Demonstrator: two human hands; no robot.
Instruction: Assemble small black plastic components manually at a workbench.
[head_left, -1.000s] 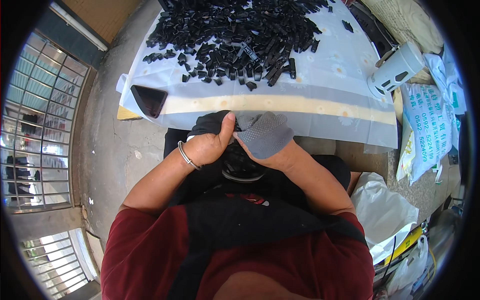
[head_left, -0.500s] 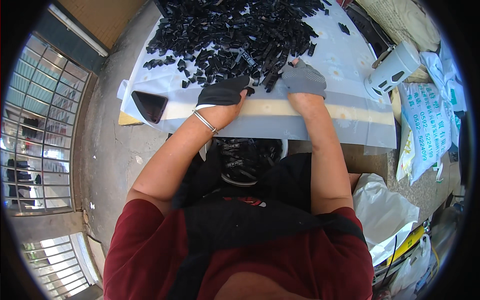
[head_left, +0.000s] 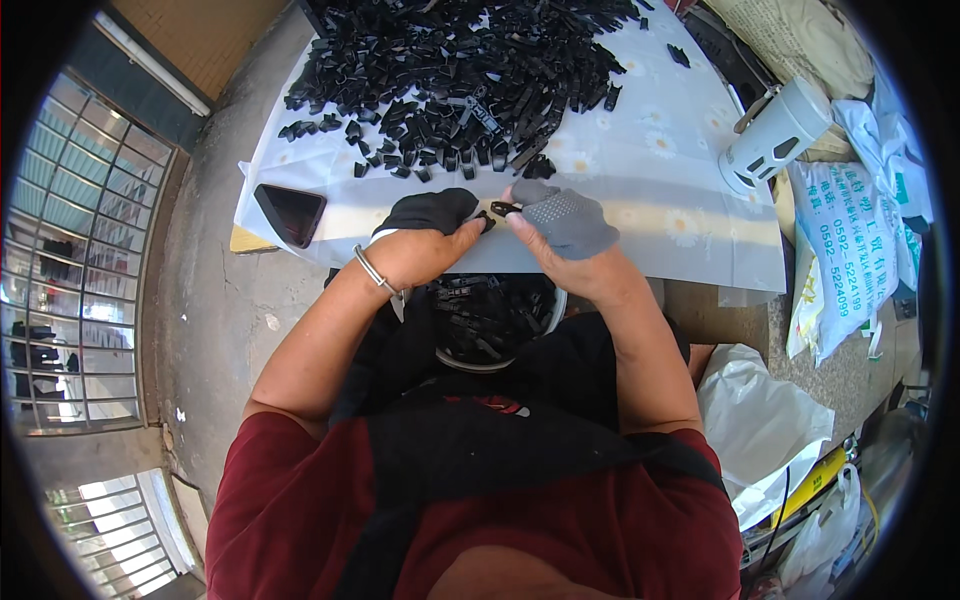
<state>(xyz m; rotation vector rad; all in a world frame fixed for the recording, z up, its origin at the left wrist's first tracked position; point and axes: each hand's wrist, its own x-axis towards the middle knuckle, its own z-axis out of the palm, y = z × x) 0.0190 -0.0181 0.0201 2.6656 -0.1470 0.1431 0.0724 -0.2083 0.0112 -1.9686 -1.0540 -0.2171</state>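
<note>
My left hand [head_left: 432, 226], in a black fingerless glove, pinches a small black plastic piece [head_left: 486, 221] between thumb and fingers. Facing it, my right hand [head_left: 562, 224] wears a grey dotted glove and grips another black plastic part [head_left: 506, 208], whose end points toward the left hand. A narrow gap separates the two pieces. Both hands hover over the table's near edge, just this side of a big heap of black plastic parts [head_left: 430, 75]. Below them, a round white tub [head_left: 556, 318] at my lap holds many similar black parts.
A dark phone [head_left: 290, 214] lies on the table's left corner. To the right stands a white tumbler [head_left: 775, 135], with printed plastic sacks [head_left: 850, 250] beyond it. A white plastic bag [head_left: 765, 430] sits lower right. The table wears a flowered cover [head_left: 690, 190].
Both hands have drawn back from the heap toward me and closer together. The right hand has come away from the heap with a black part in its fingers.
</note>
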